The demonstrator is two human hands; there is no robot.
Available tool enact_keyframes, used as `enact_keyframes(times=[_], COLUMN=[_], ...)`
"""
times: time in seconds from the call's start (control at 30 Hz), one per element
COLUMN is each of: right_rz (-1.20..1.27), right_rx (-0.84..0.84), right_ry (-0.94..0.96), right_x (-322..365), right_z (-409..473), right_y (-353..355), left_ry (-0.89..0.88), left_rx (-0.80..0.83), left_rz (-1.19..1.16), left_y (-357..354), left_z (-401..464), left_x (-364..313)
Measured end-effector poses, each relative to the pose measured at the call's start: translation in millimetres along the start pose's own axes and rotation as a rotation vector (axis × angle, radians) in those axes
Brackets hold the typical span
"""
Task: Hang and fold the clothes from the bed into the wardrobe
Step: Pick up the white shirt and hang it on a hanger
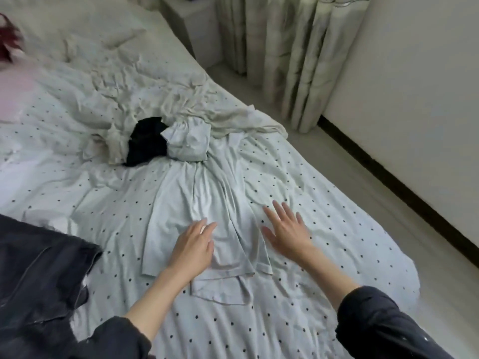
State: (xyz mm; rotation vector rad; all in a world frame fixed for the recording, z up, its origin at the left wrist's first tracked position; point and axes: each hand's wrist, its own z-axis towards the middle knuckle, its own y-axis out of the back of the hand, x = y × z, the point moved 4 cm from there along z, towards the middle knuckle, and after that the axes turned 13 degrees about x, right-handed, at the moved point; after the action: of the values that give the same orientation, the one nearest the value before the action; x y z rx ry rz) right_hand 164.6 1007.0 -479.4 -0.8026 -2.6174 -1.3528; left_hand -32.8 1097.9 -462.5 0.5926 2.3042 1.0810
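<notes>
Here, a pale shirt (pixel 207 203) lies spread and rumpled on the dotted sheet of the bed (pixel 324 229). The left hand (pixel 193 246) rests flat on its lower part, fingers (pixel 207 226) straight and close together, holding nothing. The right hand (pixel 286 230) lies just beside the shirt's right edge, fingers spread wide. A black garment (pixel 145 142) sits beyond; dark jeans (pixel 39 275) lie at left.

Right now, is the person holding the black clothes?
No, the black garment lies bunched farther up the bed, while the left hand and right hand are spread flat by the pale shirt.
</notes>
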Motion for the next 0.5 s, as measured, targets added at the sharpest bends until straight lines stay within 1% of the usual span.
enact_keyframes(times=[0.1, 0.2, 0.27, 0.33, 0.4, 0.5], right_rz=[-0.015, -0.004, -0.02, -0.007, 0.029, 0.067], right_rx=[0.027, 0.068, 0.017, -0.013, -0.034, -0.04], right_ry=[0.056, 0.041, 0.048, 0.07, 0.096, 0.135], right_x=[10, 15, 12, 5, 2, -5], right_z=[82, 134, 140, 150, 154, 165], right_y=[4, -13, -28, -39, -41, -48], left_ry=[0.094, 0.132, 0.167, 0.21, 0.225, 0.242], left_rx=[0.009, 0.025, 0.03, -0.022, -0.112, -0.143], left_rz=[0.001, 0.049, 0.049, 0.005, 0.009, -0.02], left_y=[9, 14, 22, 39, 59, 75], left_z=[62, 111, 138, 178, 212, 268], left_x=[35, 58, 72, 89, 103, 116])
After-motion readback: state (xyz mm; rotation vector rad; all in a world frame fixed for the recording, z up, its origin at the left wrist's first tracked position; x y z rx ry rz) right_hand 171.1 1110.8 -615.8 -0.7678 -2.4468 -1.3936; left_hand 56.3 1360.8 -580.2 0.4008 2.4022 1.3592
